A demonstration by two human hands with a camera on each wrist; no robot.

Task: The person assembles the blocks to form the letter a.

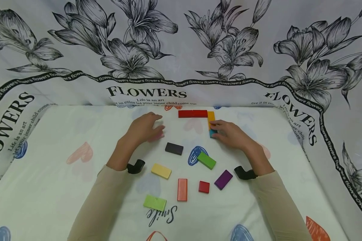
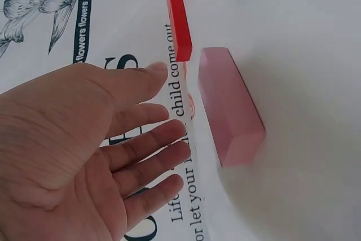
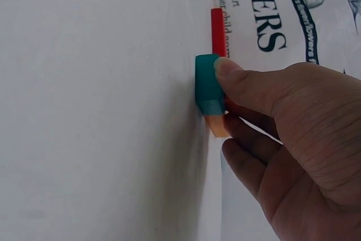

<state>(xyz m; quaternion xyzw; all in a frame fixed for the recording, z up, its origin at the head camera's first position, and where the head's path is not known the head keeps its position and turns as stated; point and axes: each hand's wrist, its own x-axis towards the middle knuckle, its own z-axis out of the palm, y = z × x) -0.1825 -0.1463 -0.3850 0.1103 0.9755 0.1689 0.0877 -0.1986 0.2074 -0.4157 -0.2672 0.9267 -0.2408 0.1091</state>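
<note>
In the head view my left hand (image 1: 143, 129) is at the far left of the blocks, fingers spread and loosely bent. The left wrist view shows a pink block (image 2: 230, 105) beside its fingertips, with nothing gripped. My right hand (image 1: 230, 134) pinches a blue block (image 1: 212, 133), its thumb on one side in the right wrist view. Its fingertips partly cover a yellow-orange block (image 1: 210, 116), which adjoins the blue one. A red bar (image 1: 193, 113) extends leftward from the orange block's far end. The far side of the blue block is hidden by fingers.
Nearer on the cloth (image 1: 48, 184) lie loose blocks: black (image 1: 174, 148), green (image 1: 206, 160), pale yellow (image 1: 161, 171), purple (image 1: 223, 179), small red (image 1: 203, 187), coral (image 1: 182, 189) and light green (image 1: 155, 203). A flower-printed cloth (image 1: 181, 40) lies beyond.
</note>
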